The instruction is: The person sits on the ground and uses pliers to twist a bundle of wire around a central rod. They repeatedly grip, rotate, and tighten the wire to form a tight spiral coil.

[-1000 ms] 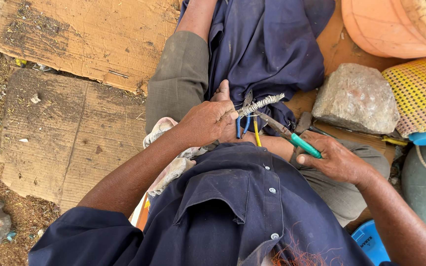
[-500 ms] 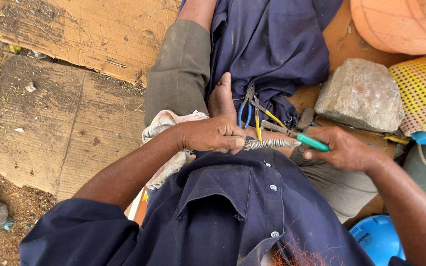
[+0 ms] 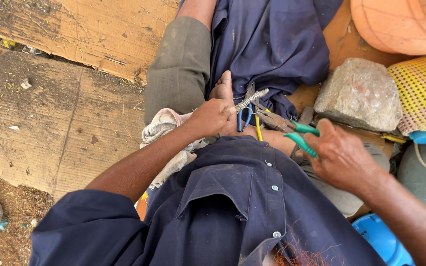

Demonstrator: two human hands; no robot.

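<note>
Near the middle of the head view, the left hand is closing into a fist around the near end of a twisted bundle of grey wire, which is running out from the thumb side toward 1 o'clock, over a bare foot lying just beside the knuckles. Blue and yellow insulated wires are hanging down from under the bundle, between the two hands.

At 3 o'clock from the left hand, the right hand is curling partly shut around the green handles of a pair of pliers. The handles are standing a little apart inside the grip, and the grey metal nose is pointing toward 10 o'clock, reaching the wires just below the bundle. Whether the nose is actually biting a wire I cannot tell.

Both arms are coming out of a dark blue work shirt filling the lower middle of the view. A dirty pale rag is lying under the left forearm, at 8 o'clock from the fist. More dark blue cloth is draping over the lap at 12 o'clock, beside a grey-green trouser leg.

At 2 o'clock from the right hand a rough grey stone is sitting on the ground, with an orange tub above it and a yellow woven mat at its right. Flattened cardboard sheets are covering the dirt at 9 o'clock. A blue plastic lid is showing at the bottom right edge.
</note>
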